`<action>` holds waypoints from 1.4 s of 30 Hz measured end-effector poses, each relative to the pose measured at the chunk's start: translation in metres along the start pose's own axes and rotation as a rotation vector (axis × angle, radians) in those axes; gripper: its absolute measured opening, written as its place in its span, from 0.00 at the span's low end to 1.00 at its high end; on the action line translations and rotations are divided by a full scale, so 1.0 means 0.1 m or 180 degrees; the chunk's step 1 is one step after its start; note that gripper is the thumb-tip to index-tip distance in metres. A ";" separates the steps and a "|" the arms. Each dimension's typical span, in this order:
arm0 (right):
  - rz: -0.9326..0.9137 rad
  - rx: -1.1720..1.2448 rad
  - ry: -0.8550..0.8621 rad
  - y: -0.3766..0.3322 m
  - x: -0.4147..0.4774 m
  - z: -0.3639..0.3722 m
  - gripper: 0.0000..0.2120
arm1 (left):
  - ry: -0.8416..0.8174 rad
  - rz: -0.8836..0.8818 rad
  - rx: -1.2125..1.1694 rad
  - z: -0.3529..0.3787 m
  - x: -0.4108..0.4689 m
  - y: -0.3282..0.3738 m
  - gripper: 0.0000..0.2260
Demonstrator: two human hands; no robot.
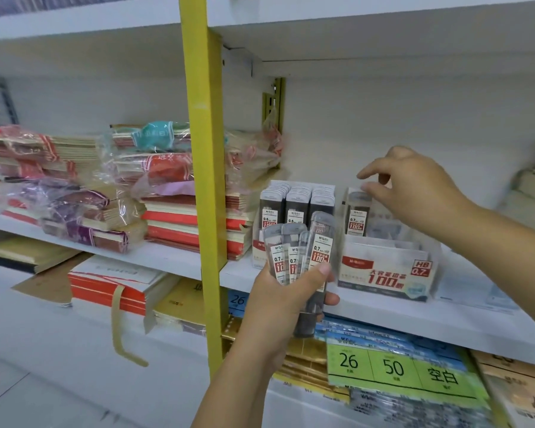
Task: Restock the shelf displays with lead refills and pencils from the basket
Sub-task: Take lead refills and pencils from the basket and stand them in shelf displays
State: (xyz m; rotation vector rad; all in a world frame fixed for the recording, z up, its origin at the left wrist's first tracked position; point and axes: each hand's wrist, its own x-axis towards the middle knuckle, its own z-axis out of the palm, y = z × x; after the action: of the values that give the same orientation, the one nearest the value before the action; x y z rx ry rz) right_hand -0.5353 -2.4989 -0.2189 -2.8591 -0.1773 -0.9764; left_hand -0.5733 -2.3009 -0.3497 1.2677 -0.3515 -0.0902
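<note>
Left hand (278,307) grips clear plastic 0.7 lead refill cases (301,251). Right hand (414,186), fingers (372,173) curled, seemingly pinches single upright refill case (356,216) inside clear 0.7 HB display box (386,273).

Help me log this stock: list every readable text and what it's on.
"0.7", "100": clear lead-refill cases in the left hand
"0.5": dark refill cases, left display box
"HB", "0.7", "100": clear plastic display box front
"26", "50", "空白": green label sheet below
Smaller print: too blurred.

Two hands (286,291) (414,186), two display boxes (294,211) (386,273)
</note>
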 end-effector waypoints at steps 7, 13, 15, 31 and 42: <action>0.0302 0.2557 -0.1535 -0.40 -0.52 -0.12 0.11 | -0.0093 0.0086 -0.0211 0.08 -0.02 0.05 0.13; 0.1011 0.3139 -0.0152 -0.12 -0.38 -0.15 0.09 | 0.0006 0.0113 -0.0181 0.04 -0.01 0.02 0.16; 0.0894 0.3046 0.0472 0.04 -0.25 -0.26 0.10 | 0.0100 0.0094 -0.0122 0.00 0.00 0.01 0.14; 0.0230 0.0986 -0.0270 0.12 -0.03 0.10 0.11 | 0.0204 0.0059 0.0011 -0.06 0.03 0.00 0.06; -0.0088 0.1370 -0.0210 -0.23 -0.39 -0.11 0.07 | 0.0036 0.0132 -0.0117 -0.02 -0.01 0.04 0.18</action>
State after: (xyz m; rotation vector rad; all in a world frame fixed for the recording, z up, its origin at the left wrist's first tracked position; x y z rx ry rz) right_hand -0.5760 -2.4806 -0.2332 -2.4984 -0.3830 -0.7399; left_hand -0.5737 -2.2973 -0.3467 1.2235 -0.3648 -0.0540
